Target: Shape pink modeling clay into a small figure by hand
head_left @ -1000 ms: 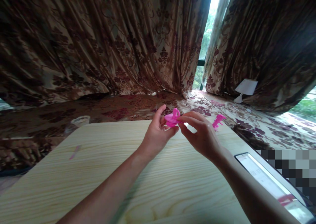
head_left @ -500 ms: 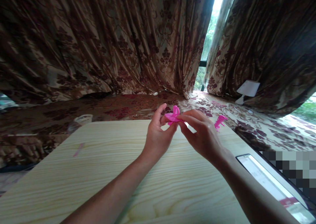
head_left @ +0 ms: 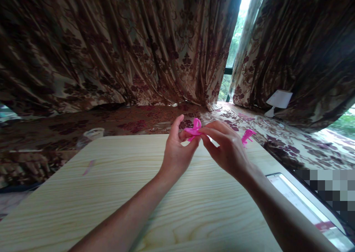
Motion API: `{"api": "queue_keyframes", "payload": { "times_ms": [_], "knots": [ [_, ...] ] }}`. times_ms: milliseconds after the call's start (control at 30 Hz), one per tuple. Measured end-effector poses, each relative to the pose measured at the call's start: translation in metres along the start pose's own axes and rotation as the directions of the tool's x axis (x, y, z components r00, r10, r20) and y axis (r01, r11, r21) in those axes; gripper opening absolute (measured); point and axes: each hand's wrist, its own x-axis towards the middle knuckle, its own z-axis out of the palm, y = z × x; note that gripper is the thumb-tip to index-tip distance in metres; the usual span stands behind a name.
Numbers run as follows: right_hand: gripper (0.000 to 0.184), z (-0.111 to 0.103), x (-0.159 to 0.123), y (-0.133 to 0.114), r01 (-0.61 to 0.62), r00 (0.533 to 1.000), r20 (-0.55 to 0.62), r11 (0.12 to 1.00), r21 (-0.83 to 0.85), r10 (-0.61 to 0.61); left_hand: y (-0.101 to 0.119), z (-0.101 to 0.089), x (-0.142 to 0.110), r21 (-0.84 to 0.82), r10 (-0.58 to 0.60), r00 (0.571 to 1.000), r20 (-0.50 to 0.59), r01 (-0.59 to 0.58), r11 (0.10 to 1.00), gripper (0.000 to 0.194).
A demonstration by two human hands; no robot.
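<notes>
A bright pink, soft-looking looped strip [head_left: 196, 125], perhaps ribbon, is pinched between both hands above the table's far edge. A loop of it stands up, and a flatter part reaches left. My left hand [head_left: 180, 148] grips it between thumb and a bent finger, with the index finger raised. From the other side, my right hand [head_left: 224, 143] pinches it with thumb and fingertips, which hide part of it. To the right of that hand, another bright pink object [head_left: 247, 137] rests by the table's far right edge; its kind is unclear.
The pale wood-grain table [head_left: 116, 192] bears a thin pale pink strip [head_left: 89, 167] at left and a lit phone [head_left: 302, 205] at right. Beyond its far left corner is a clear plastic container [head_left: 93, 134]. A white lamp [head_left: 279, 98] stands before the curtains [head_left: 155, 44].
Both hands stay nearly in place on the pink strip. The upright loop looks slightly narrower and more open, and my left index finger has shifted a little left.
</notes>
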Motion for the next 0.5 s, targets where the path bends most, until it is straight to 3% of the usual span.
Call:
{"api": "queue_keyframes", "payload": {
  "times_ms": [233,500],
  "knots": [
    [0.019,-0.0012,0.0011,0.0006,0.018,1.0,0.014,0.999,0.028,-0.019,-0.0006,0.0016,0.0005,-0.042,0.009,1.0,-0.013,-0.01,0.999,0.075],
    [0.02,0.0004,0.0017,-0.0033,0.022,0.999,0.03,0.999,0.025,-0.023,0.0053,0.0007,-0.0017,0.071,0.079,0.996,-0.04,-0.076,0.995,0.067]
  ]
}}
